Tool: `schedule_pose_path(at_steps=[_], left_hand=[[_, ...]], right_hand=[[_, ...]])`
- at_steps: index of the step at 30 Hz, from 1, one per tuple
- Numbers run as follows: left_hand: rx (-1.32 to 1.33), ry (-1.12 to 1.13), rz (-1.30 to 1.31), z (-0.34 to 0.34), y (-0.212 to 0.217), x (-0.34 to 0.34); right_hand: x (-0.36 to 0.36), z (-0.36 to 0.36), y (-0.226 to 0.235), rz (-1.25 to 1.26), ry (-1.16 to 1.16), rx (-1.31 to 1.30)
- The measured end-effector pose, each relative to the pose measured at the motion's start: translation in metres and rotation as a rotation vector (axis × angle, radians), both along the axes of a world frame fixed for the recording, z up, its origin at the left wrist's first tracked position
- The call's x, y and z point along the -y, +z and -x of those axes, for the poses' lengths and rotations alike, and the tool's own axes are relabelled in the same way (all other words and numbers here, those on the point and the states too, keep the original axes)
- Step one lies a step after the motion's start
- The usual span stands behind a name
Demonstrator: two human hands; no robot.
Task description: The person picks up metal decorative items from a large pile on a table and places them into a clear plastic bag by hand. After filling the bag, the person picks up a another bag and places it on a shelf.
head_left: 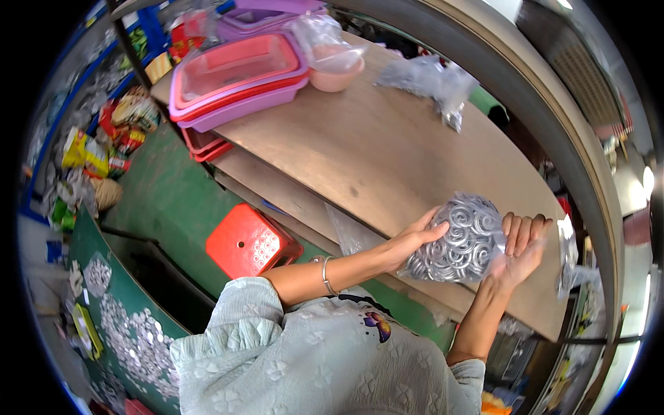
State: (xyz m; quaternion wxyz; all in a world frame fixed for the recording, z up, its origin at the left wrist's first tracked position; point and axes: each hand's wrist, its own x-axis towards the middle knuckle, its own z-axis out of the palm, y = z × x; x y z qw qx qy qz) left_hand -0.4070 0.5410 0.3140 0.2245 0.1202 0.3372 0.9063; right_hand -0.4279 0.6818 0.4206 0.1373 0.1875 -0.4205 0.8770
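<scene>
A clear plastic bag (460, 238) full of shiny silver rings sits between my two hands, over the near right part of the wooden table. My left hand (418, 238) grips the bag's left side, thumb across the front and the other fingers behind it. On the right, my right hand (519, 245) closes its curled fingers on the gathered plastic at the bag's other end. Many rings press against the film and look like spirals. The underside of the bag is hidden.
Stacked pink, red and purple plastic baskets (238, 76) stand at the table's (332, 149) far left, beside a pink bowl (335, 79). Clear bags (432, 79) lie at the back. A red stool (242, 238) is on the floor. Loose silver pieces (138, 339) cover a green surface, lower left.
</scene>
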Motion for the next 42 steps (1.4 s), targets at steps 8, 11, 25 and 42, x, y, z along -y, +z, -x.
schedule_pose_path(at_steps=[8, 11, 25, 42], left_hand=[[-0.017, 0.215, -0.096, 0.081, -0.009, 0.044], [-0.14, 0.332, 0.036, 0.114, -0.004, 0.061], [-0.49, 0.986, 0.732, 0.174, -0.046, 0.051], [-0.57, 0.94, 0.895, 0.184, -0.05, 0.052]], right_hand=[[0.059, 0.104, 0.0, -0.066, 0.089, -0.011], [0.08, 0.136, 0.001, -0.066, -0.087, 0.047], [0.078, 0.218, -0.041, -0.302, 0.262, 0.093], [0.078, 0.173, -0.129, -0.27, -0.039, 0.387]])
